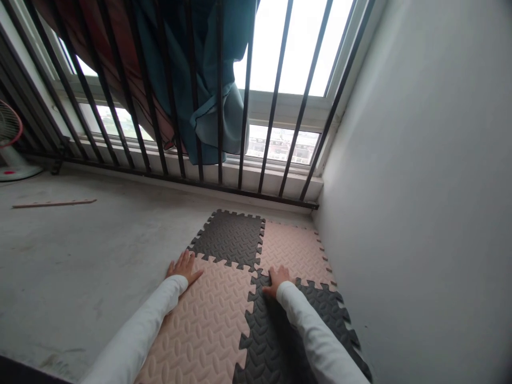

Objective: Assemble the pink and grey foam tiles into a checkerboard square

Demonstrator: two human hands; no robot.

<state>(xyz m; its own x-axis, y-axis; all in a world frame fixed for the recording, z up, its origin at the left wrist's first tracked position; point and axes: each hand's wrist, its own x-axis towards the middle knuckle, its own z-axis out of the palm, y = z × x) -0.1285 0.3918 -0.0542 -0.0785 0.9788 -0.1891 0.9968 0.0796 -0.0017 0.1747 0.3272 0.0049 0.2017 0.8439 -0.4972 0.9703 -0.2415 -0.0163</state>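
Partly beneath both hands (182,268) (279,279) lie interlocked foam tiles (212,314).

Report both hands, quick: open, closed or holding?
Left hand: open, palm down at the edge of the near pink tile, nothing visibly held.
Right hand: open, palm down on the near dark tile, nothing visibly held.

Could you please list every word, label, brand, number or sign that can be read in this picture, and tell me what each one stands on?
No text can be read anywhere.
Interlocking mat tiles: only a raised tread pattern, no visible lettering.
Fan base: a red mark, too small to tell whether it is a label.
Buildings outside the window: too blurred to tell whether they carry signs.
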